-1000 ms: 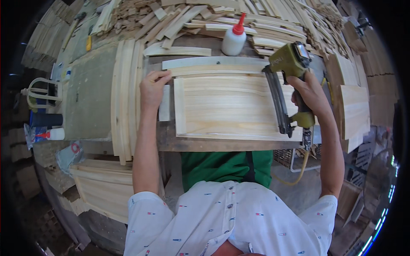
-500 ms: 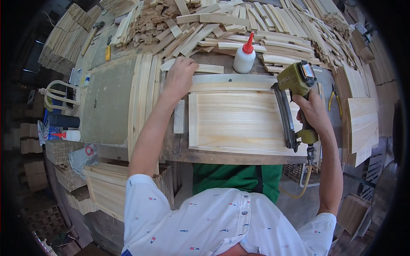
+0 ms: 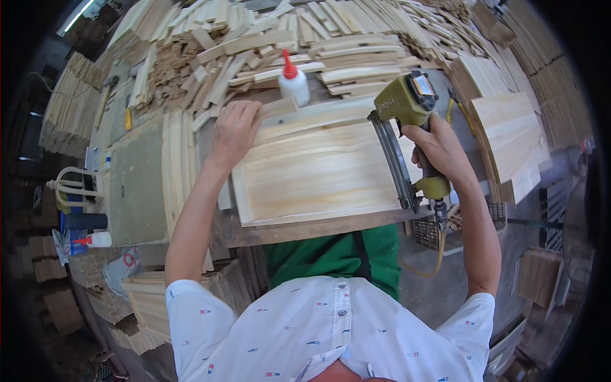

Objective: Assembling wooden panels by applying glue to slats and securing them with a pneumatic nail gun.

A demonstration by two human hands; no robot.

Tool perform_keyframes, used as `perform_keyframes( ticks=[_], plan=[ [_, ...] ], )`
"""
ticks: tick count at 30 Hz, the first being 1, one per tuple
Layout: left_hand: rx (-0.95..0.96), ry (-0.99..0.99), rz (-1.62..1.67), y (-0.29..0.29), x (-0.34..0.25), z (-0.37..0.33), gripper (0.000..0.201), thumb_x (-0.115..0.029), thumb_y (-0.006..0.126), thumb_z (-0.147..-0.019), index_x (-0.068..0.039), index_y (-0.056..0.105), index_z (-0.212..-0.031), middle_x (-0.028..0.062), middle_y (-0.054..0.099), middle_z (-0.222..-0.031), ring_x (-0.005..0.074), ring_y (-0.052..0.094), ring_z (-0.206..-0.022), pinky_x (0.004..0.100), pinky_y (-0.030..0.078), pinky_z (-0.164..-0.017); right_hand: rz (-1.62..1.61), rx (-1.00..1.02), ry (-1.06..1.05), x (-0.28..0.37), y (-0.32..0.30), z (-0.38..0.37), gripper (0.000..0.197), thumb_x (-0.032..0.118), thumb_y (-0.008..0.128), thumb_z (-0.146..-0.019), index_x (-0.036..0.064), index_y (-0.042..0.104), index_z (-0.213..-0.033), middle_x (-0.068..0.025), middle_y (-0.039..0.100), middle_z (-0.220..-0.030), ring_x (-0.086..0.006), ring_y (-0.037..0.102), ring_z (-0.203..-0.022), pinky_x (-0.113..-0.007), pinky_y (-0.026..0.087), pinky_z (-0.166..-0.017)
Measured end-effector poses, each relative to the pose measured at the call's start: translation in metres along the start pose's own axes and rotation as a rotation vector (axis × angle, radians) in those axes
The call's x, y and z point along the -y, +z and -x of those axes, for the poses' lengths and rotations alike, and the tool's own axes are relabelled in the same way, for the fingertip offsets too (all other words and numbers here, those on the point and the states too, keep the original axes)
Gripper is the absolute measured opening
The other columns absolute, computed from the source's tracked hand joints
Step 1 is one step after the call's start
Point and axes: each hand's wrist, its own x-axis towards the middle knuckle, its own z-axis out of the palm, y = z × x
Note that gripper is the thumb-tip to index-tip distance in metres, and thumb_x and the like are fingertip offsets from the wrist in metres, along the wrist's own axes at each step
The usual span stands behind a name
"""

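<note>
Fingers (image 3: 418,134) of the right hand (image 3: 445,151) are wrapped around a green nail gun (image 3: 407,100), which is held over the right part of a pale wooden panel (image 3: 312,175) lying on the desk (image 3: 273,237). The left hand (image 3: 235,134) bends its fingers over a short wooden strip (image 3: 279,109) near a red-tipped white bottle (image 3: 294,88); whether they grip the strip, I cannot tell.

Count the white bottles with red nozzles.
2: one bottle just beyond the wooden panel, the other bottle at far left, beside the dark cylinder. More may be hidden in the clutter.
</note>
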Motion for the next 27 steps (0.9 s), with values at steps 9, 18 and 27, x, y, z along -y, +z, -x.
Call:
perform_keyframes(
  ticks=[9, 18, 27],
  plan=[
    [0.365, -0.369, 0.521, 0.078, -0.178, -0.057, 0.058, -0.022, 0.069, -0.076, -0.002, 0.047, -0.126, 0.0174, 0.061, -0.089, 0.0344, 0.060, -0.084, 0.0428, 0.049, -0.077, 0.010, -0.206, 0.152, -0.058, -0.082, 0.056, 0.030, 0.021, 0.061, -0.086, -0.0053, 0.057, -0.100, -0.0067, 0.059, -0.072, -0.0118, 0.057, -0.050, -0.028, 0.046, -0.046],
    [0.466, -0.411, 0.481, 0.152, -0.242, -0.089, 0.062, -0.025, 0.064, -0.078, 0.007, 0.043, -0.127, 0.0293, 0.061, -0.108, 0.0435, 0.060, -0.102, 0.0461, 0.047, -0.092, -0.078, -0.158, 0.170, -0.084, -0.094, 0.057, 0.034, 0.021, 0.060, -0.086, -0.0072, 0.057, -0.104, -0.0088, 0.061, -0.078, -0.0129, 0.059, -0.052, -0.029, 0.047, -0.050],
    [0.478, -0.464, 0.441, 0.170, -0.260, -0.102, 0.060, -0.025, 0.069, -0.079, 0.011, 0.045, -0.120, 0.0325, 0.059, -0.107, 0.0450, 0.060, -0.099, 0.0470, 0.049, -0.087, -0.049, -0.165, 0.197, -0.086, -0.096, 0.056, 0.036, 0.022, 0.060, -0.087, -0.0084, 0.056, -0.105, -0.0100, 0.061, -0.079, -0.0140, 0.059, -0.052, -0.030, 0.048, -0.051]
  ],
)
